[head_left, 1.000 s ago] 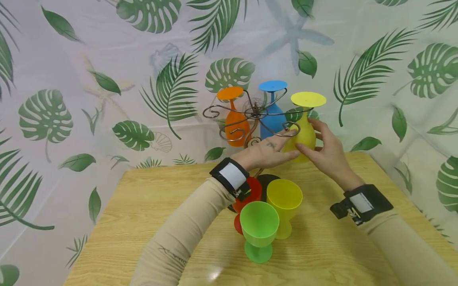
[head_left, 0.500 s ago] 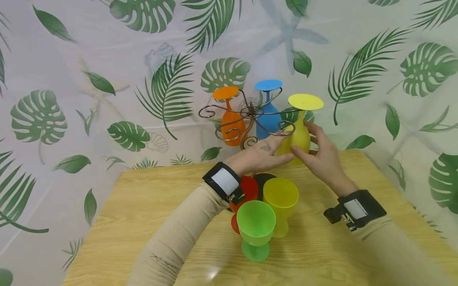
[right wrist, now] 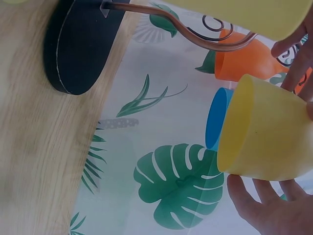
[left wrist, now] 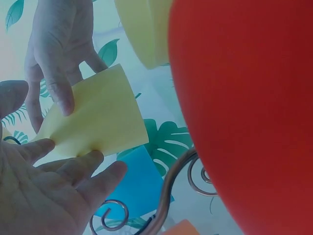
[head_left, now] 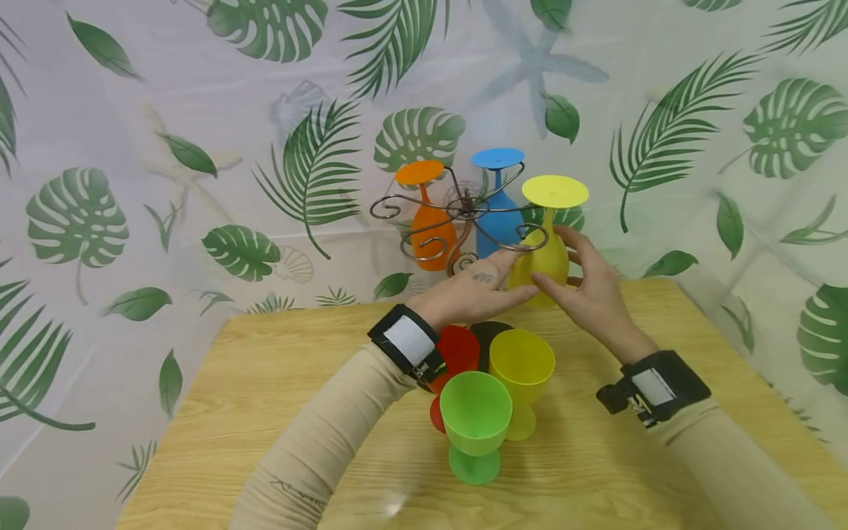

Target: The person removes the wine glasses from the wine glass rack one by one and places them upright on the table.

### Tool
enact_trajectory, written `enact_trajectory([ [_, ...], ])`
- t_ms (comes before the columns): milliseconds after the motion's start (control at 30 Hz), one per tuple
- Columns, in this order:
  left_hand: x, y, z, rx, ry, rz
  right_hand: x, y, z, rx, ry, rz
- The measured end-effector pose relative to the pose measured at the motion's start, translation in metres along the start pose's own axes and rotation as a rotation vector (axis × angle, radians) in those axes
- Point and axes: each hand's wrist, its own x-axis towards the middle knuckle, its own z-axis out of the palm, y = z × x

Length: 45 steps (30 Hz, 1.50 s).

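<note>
An upside-down yellow goblet [head_left: 550,258] is at the right side of a wire goblet rack [head_left: 467,207], its foot at the top. My right hand [head_left: 596,294] holds its bowl, thumb on the near side and fingers on the far side. My left hand [head_left: 473,291] reaches across in front of the rack, its extended fingers touching the yellow bowl [left wrist: 98,115] in the left wrist view. From the rack hang an orange goblet [head_left: 433,239] and a blue goblet [head_left: 498,221], both upside down. In the right wrist view the goblet's open rim [right wrist: 234,127] faces the table side.
In front of the rack's black base [head_left: 492,338] stand a red goblet [head_left: 460,350], a second yellow goblet [head_left: 522,361] and a green goblet [head_left: 475,416], all upright. The left wrist hides part of the red one. A leaf-print cloth backs the wooden table [head_left: 278,397].
The held yellow goblet has shifted a little left, towards the rack's centre, and slightly down, and my right hand has moved with it. My left hand has drawn slightly left. The standing goblets stay put.
</note>
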Motion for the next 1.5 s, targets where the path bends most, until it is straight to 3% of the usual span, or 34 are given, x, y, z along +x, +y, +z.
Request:
enact_trajectory([
  [267,0.0,-0.004,-0.001,0.027,-0.009,-0.002,0.006,-0.002,0.0,-0.04,-0.031,-0.001],
  [800,0.013,0.0,-0.003,0.099,-0.034,-0.094,0.014,0.003,0.003,-0.062,-0.029,0.0],
  [1133,0.022,0.003,-0.004,0.099,0.035,-0.075,0.018,0.006,0.004,-0.047,-0.014,-0.004],
  [1500,0.036,0.005,0.0,0.114,-0.01,-0.101,0.017,0.01,-0.001,-0.045,0.015,0.04],
])
